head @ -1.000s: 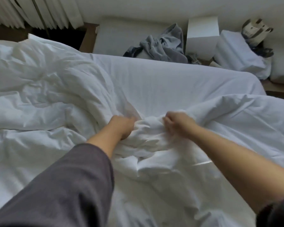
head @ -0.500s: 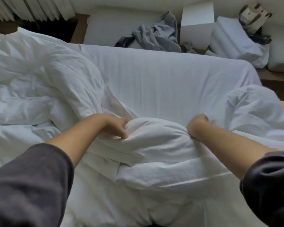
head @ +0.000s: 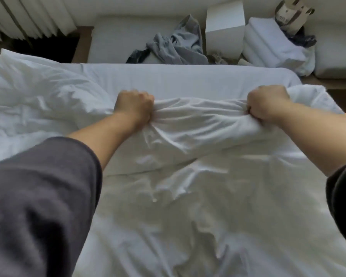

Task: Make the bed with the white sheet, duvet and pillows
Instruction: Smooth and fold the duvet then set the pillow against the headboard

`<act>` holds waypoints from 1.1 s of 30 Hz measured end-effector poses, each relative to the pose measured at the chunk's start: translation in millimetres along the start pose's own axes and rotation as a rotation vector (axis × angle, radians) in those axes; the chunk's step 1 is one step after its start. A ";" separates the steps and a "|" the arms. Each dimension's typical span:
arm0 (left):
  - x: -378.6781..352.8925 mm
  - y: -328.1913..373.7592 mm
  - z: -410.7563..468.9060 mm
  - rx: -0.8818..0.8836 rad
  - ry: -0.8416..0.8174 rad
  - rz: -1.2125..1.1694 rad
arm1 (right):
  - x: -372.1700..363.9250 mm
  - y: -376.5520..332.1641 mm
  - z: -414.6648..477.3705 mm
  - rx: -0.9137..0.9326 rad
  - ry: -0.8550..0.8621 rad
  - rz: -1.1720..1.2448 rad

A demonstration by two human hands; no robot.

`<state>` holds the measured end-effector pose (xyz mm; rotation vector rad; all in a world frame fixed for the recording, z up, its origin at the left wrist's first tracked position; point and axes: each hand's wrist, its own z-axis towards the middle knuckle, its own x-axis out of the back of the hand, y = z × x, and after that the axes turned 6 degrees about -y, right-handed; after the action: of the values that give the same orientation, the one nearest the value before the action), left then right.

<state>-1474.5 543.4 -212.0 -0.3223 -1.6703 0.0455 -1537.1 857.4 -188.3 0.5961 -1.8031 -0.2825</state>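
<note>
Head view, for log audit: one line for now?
left hand: grips crumpled white duvet | right hand: grips duvet | white sheet: part bare

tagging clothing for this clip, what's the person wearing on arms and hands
The left sleeve and right sleeve are loose dark grey fabric, ending near the elbows. The left hand and right hand are bare: no gloves, rings or watch.

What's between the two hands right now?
In the head view, only a bunched stretch of the white duvet spans from the left hand to the right hand. Both grip it, and nothing else lies there.
</note>
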 end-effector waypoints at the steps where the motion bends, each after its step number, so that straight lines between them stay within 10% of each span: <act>1: 10.7 -1.3 10.8 0.027 0.066 -0.056 | 2.9 10.0 2.9 -0.055 0.032 0.003; 10: 85.1 -19.2 137.2 0.501 0.346 -0.534 | 67.2 63.8 81.0 -0.361 0.491 0.589; 16: -66.3 60.0 109.3 0.215 -0.495 -0.482 | -78.4 -35.4 100.1 -0.235 -0.307 0.752; 33: -105.5 106.0 136.0 0.207 -0.614 -0.362 | -110.7 -44.7 161.7 -0.213 -0.393 0.685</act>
<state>-1578.7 641.5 -354.7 0.1778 -2.2874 0.0496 -1654.9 861.2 -351.1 -0.2605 -2.1993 -0.1190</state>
